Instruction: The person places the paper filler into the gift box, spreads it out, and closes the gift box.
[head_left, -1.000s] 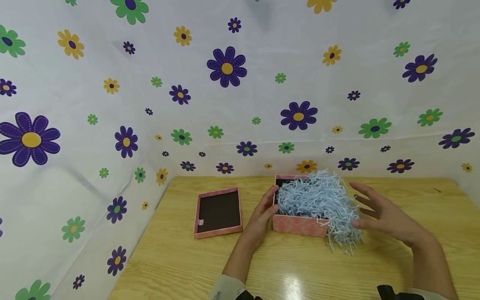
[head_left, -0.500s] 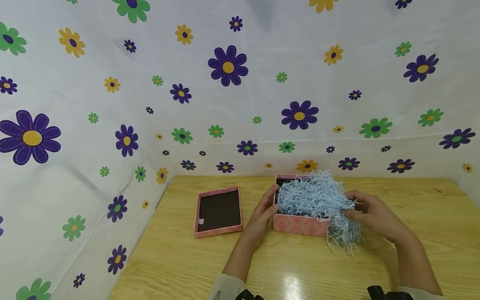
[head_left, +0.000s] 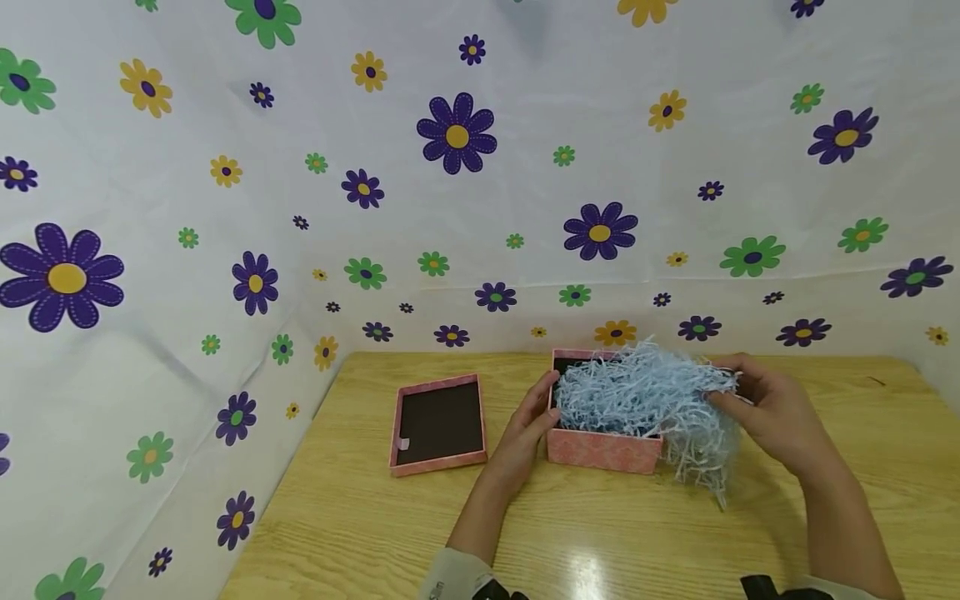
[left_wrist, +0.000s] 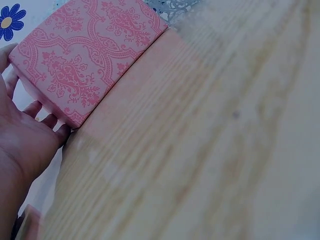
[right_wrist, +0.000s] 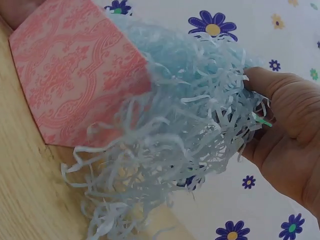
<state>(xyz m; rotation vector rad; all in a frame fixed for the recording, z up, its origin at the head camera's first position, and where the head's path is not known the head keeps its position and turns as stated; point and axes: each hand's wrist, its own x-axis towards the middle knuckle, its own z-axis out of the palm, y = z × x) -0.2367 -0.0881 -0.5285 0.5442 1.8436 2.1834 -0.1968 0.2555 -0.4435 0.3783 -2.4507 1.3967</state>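
Observation:
A pink patterned box [head_left: 603,451] with a dark inside stands on the table, heaped with pale blue shredded paper [head_left: 630,392]. My left hand [head_left: 517,433] holds the box at its left side, thumb near the front corner. Fingers [left_wrist: 50,120] of that hand show against the box's side in the left wrist view. Beyond the right side, my right hand [head_left: 776,412] pinches a clump of the shredded paper between thumb and fingers. From this clump, strands hang down past the box's right end. Inside the paper, the fingertips are partly hidden.
A shallow pink lid [head_left: 438,425] with a dark inside and a small pale tab lies on the wooden table [head_left: 360,533], left of the box. Flower-printed cloth [head_left: 525,208] rises behind the table and along its left side.
The right hand came in to the shredded paper, took hold of it and has drawn a clump out to the right. The left hand and the box stay in place.

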